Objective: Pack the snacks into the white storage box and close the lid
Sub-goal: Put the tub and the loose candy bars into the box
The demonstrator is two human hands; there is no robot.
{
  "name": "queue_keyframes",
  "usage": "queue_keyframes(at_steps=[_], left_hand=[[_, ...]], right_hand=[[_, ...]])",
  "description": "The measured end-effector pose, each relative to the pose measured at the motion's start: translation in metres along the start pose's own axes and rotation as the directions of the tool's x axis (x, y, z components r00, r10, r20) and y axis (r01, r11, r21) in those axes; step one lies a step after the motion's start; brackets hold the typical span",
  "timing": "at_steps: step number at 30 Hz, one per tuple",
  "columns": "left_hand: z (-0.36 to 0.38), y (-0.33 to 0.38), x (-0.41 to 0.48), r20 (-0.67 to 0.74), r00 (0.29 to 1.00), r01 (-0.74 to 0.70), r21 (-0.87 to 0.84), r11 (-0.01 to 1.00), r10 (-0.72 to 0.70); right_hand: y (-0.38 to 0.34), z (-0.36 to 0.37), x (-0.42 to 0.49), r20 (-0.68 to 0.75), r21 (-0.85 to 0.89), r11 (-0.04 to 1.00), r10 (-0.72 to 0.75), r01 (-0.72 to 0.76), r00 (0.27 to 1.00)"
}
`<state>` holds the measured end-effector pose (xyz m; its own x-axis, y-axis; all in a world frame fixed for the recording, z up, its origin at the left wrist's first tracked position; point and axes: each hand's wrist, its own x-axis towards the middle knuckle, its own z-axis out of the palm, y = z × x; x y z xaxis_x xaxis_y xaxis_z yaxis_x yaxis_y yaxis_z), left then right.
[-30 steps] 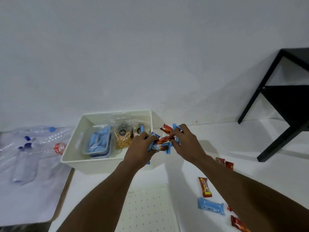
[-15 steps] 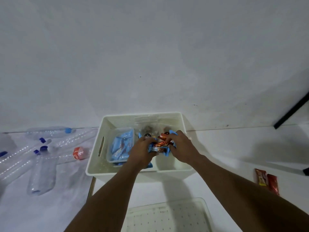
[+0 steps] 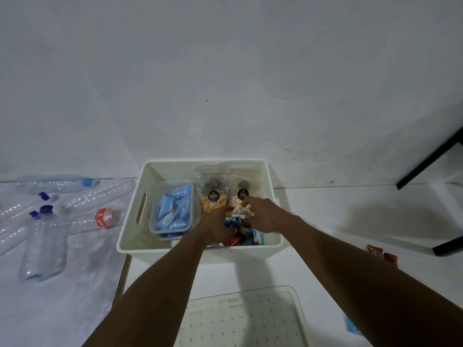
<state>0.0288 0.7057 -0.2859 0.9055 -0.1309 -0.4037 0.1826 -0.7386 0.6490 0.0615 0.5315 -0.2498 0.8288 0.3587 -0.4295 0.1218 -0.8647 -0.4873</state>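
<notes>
The white storage box [image 3: 198,250] stands open on the floor against the wall. Both my hands reach down into its front right part. My left hand [image 3: 215,226] and my right hand [image 3: 263,216] hold a bunch of blue and red snack packets [image 3: 246,237] low inside the box, near its floor. Inside too are a clear tub of blue packets [image 3: 172,209] and two clear bags, one of yellow snacks [image 3: 213,202] and one of pale snacks [image 3: 241,194]. The perforated white lid [image 3: 245,319] lies in front of the box.
Two red packets [image 3: 382,255] lie on the floor at the right, and a blue packet [image 3: 352,326] shows beside my right forearm. Several empty plastic bottles [image 3: 45,246] lie at the left. Black table legs [image 3: 431,159] stand at the right.
My hands carried the bunch of packets from beside the box, over its rim, and down into its front right part. The view has shifted left.
</notes>
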Motion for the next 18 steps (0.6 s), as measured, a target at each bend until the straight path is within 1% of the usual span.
queue_keyframes(at_steps=[2,5,8,11,14,16,18], left_hand=[[0.0,0.007,-0.005,-0.011,1.0,-0.005,0.02,1.0,0.005],[0.005,0.025,-0.016,-0.042,0.999,-0.031,0.048,0.998,0.033],[0.017,0.052,-0.026,-0.102,0.99,-0.095,0.066,0.993,0.102],[0.036,0.085,-0.036,-0.241,0.948,-0.191,0.099,0.977,0.21],[0.067,0.118,-0.045,-0.339,0.883,-0.273,0.188,0.943,0.324],[0.096,0.136,-0.05,-0.343,0.85,-0.327,0.252,0.911,0.4],[0.132,0.146,-0.056,-0.271,0.853,-0.36,0.312,0.879,0.445]], right_hand=[[0.004,-0.004,-0.011,-0.051,0.058,0.998,-0.014,0.017,0.999],[0.01,-0.012,-0.033,-0.181,0.135,0.989,-0.031,0.057,0.983],[0.022,-0.019,-0.057,-0.305,0.181,0.98,-0.028,0.086,0.952],[0.046,-0.025,-0.085,-0.371,0.21,0.975,0.009,0.075,0.929],[0.084,-0.026,-0.116,-0.432,0.209,0.976,0.039,0.057,0.901],[0.12,-0.021,-0.139,-0.453,0.223,0.975,0.088,0.018,0.887],[0.162,-0.01,-0.162,-0.458,0.224,0.974,0.145,-0.043,0.877]])
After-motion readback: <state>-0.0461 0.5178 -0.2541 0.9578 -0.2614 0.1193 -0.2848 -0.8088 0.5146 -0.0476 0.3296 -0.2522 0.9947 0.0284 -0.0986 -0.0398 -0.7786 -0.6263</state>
